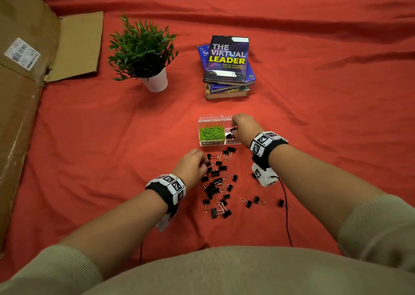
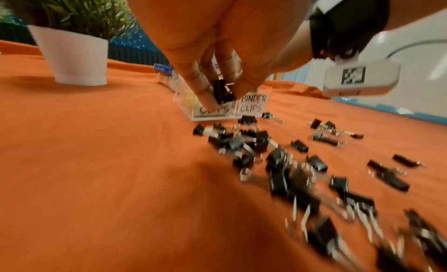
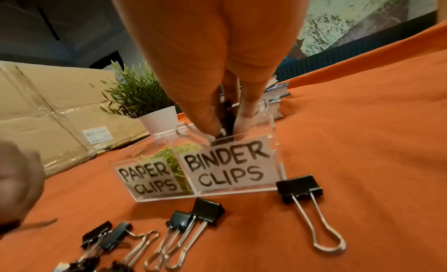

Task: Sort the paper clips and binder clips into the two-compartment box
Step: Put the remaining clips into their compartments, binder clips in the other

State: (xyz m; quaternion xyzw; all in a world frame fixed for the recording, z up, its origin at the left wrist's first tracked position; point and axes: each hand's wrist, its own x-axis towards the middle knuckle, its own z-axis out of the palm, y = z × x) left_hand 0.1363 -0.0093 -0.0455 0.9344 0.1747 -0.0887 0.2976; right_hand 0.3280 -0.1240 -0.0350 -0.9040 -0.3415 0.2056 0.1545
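A clear two-compartment box (image 1: 203,121) sits on the red cloth. Its left half holds green paper clips (image 1: 212,132); the right half is labelled BINDER CLIPS (image 3: 229,165). My right hand (image 1: 233,131) hangs over the right half, thumb and fingers pinching a black binder clip (image 3: 226,121) at the rim. Just in front of the box lies a pile of black binder clips (image 1: 216,182). At the pile's top left edge, my left hand (image 1: 205,162) pinches one binder clip (image 2: 223,92) just above the cloth.
A potted plant (image 1: 143,54) stands at the back left and a stack of books (image 1: 226,65) behind the box. Flattened cardboard (image 1: 22,92) lines the left side. A few stray binder clips (image 1: 258,201) lie to the right of the pile, near a camera cable (image 1: 285,207).
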